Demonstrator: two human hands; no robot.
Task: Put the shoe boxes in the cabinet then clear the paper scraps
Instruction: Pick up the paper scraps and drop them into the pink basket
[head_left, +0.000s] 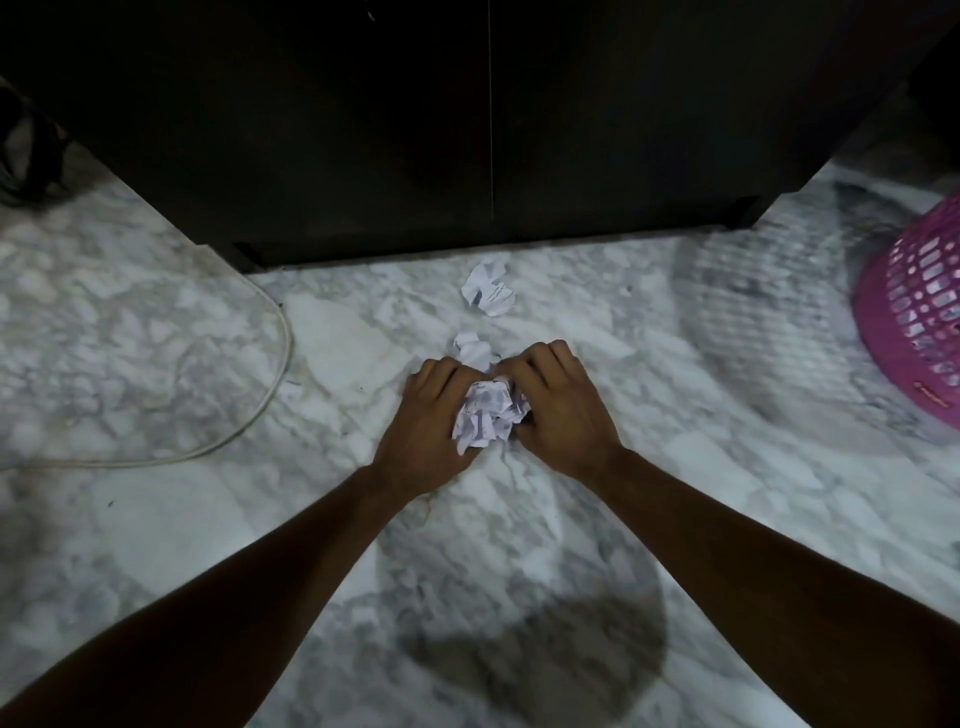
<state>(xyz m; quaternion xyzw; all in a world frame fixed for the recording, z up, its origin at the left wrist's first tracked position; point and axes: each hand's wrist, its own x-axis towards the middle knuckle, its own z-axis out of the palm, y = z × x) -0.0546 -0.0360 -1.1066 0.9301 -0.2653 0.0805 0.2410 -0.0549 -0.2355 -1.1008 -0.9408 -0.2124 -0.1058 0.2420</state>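
Both hands down on marble floor (675, 493), before shut cabinet (363, 130). Left hand (426, 415) and right hand (558, 410) curled round one wad (485, 418) of crumpled paper, fingers bent over its far side, thumbs not clearly seen. Wad pressed between the palms, touching both.

Risks, as judged: wad loose and springy, so pieces could drop out under the fingers on lifting. Small scrap (472, 349) just beyond the fingertips, possibly touching them, easily left behind or pushed away. Larger scrap (489, 290) farther beyond, near cabinet base, could slide under it if brushed. Cord (260, 410) well left of left fingers, no hazard.

Wad roughly round; slight long axis running from fingertips back toward wrists, no real front. Pink basket (914, 317) well right of right fingers, tipped over, a likely bin.
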